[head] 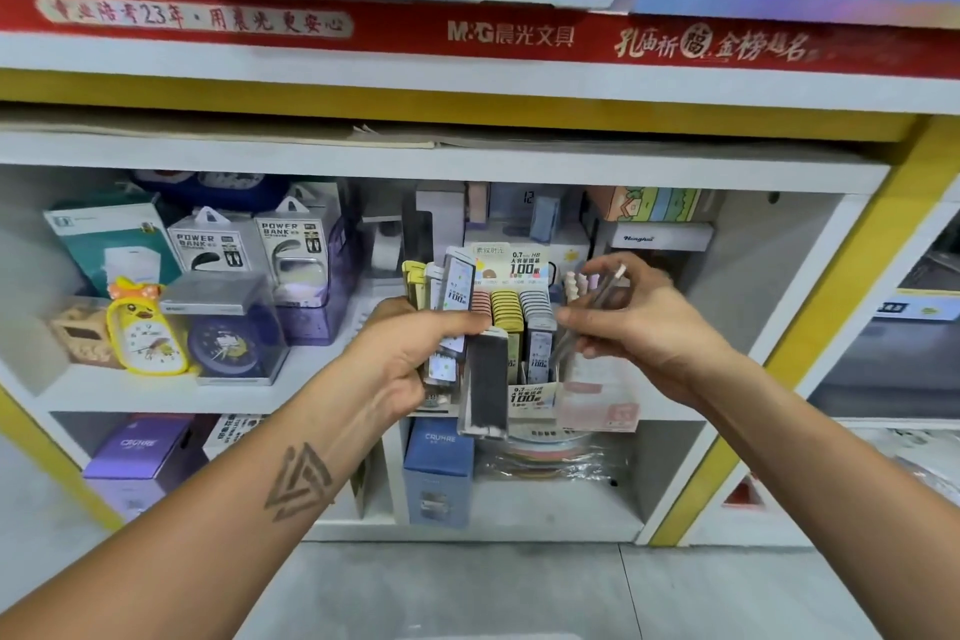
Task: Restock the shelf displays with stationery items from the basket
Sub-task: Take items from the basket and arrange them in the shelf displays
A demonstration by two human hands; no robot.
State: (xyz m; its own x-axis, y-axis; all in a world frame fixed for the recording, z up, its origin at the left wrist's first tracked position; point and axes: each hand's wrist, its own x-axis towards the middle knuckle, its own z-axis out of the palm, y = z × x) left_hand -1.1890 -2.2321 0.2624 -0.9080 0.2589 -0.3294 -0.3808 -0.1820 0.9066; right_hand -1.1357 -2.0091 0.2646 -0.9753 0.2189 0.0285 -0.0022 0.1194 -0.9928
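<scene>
My left hand point(410, 359) grips a fanned bunch of slim pencil-lead cases point(457, 291), clear and pastel, held upright in front of the shelf. One dark case point(485, 382) hangs below the hand. My right hand point(639, 322) pinches a single thin clear lead case point(592, 312), tilted, just right of the display. Between the hands stands a cardboard lead-refill display box point(530, 270) marked 0.7 HB 100, with rows of pink, yellow and grey cases in it. No basket is in view.
The white shelf point(156, 392) carries power bank boxes point(213, 244), a yellow duck clock point(145, 327) and a blue clock in a clear case point(228, 343) at the left. Purple and blue boxes point(439, 473) sit in the cubbies below. A red banner runs above.
</scene>
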